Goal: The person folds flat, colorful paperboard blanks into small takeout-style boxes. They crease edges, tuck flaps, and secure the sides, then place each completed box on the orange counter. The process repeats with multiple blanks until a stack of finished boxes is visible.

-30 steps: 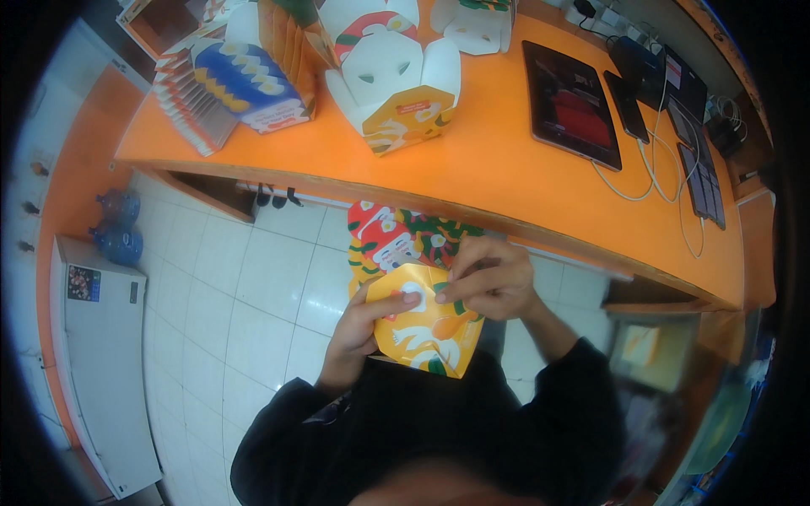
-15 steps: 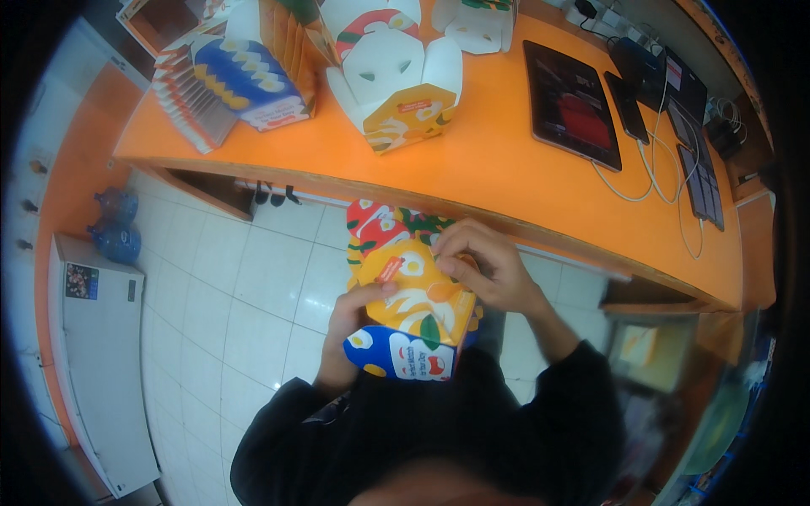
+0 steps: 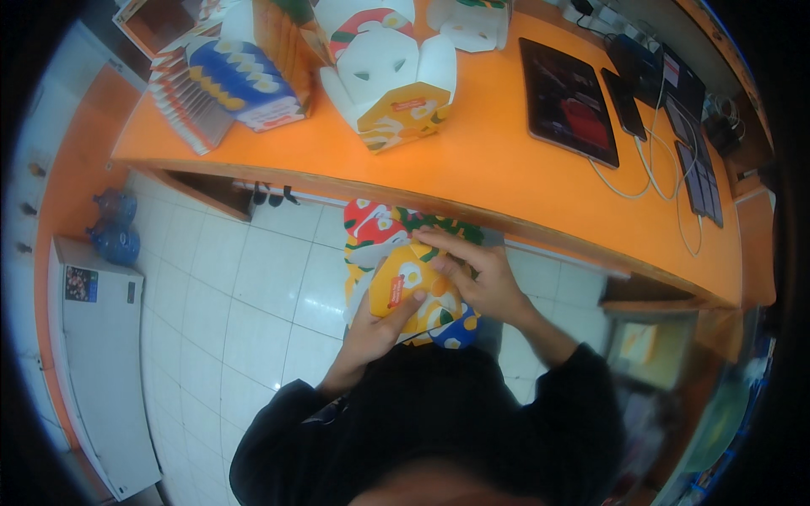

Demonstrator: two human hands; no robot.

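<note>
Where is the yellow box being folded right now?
In the head view, the yellow box is low in the centre, held between the left hand and the right hand, just below the front edge of the orange counter.

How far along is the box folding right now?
Done: one folded box stands on the counter, flaps up. In hand: the left hand and right hand both grip a yellow carton, partly shaped. Left: flat blanks stand behind it, not yet folded.
</note>
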